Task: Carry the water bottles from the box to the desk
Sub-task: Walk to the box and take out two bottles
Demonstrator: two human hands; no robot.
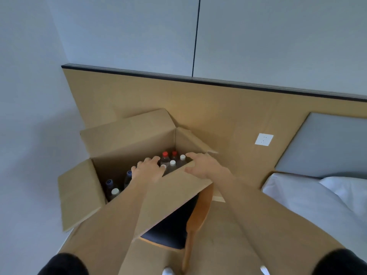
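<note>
An open cardboard box (127, 147) stands on a chair, its flaps folded out. Several water bottles stand upright inside. Two have red caps (165, 154), some have white caps (173, 163), and others at the left have blue caps (109, 182). My left hand (148, 169) reaches down into the box over the bottles, fingers bent at a white cap. Whether it grips a bottle is hidden. My right hand (202, 165) hovers over the box's near right rim, fingers spread and holding nothing.
A wooden chair with a dark seat (170, 229) sits under the box. A tan wall panel with a white socket (264, 139) runs behind. A bed with white linen (309, 203) lies to the right. A grey wall is at left.
</note>
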